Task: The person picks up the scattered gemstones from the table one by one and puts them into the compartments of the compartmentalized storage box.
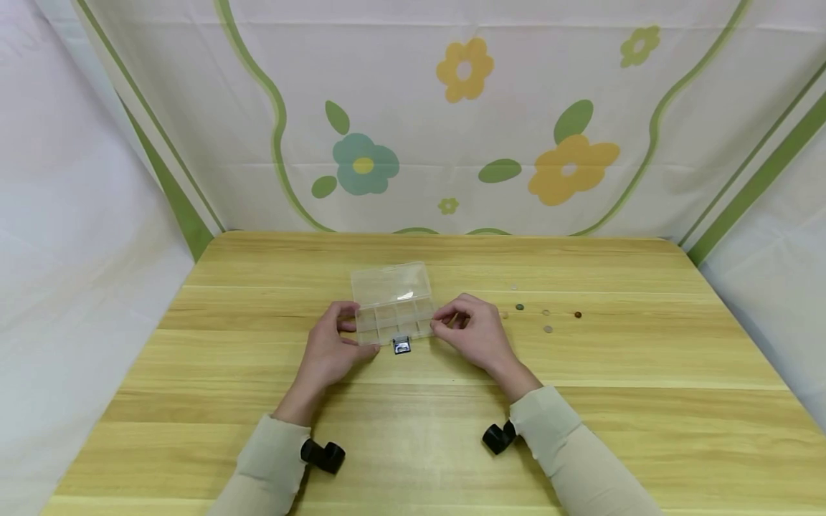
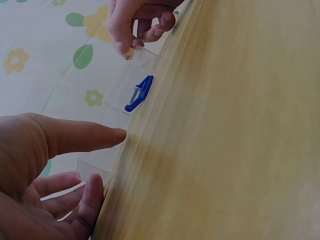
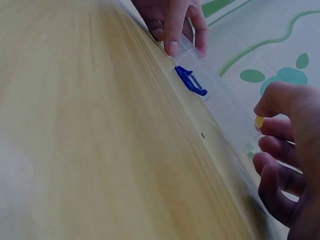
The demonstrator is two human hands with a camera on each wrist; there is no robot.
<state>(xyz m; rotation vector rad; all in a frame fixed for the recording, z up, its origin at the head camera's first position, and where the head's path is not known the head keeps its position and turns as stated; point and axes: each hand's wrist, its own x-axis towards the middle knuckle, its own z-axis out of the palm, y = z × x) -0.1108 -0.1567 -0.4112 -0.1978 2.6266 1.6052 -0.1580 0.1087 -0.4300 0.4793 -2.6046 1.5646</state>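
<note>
A clear plastic compartment box (image 1: 387, 319) lies on the table with its lid (image 1: 389, 284) raised toward the back. A blue latch (image 3: 190, 81) hangs at its front edge. My left hand (image 1: 330, 349) holds the box at its left end, the thumb by the front edge and the other fingers along the side. Over the right end of the box, my right hand (image 1: 476, 331) pinches a small yellow bead-like piece (image 3: 259, 121) between thumb and forefinger. The remaining right fingers are curled.
Right of my right hand, several small bead-like pieces lie scattered on the wooden table (image 1: 413, 430), among them a green one (image 1: 520, 307), a dark red one (image 1: 577, 314) and a pale one (image 1: 548, 329). A flower-printed cloth (image 1: 413, 107) hangs behind the table.
</note>
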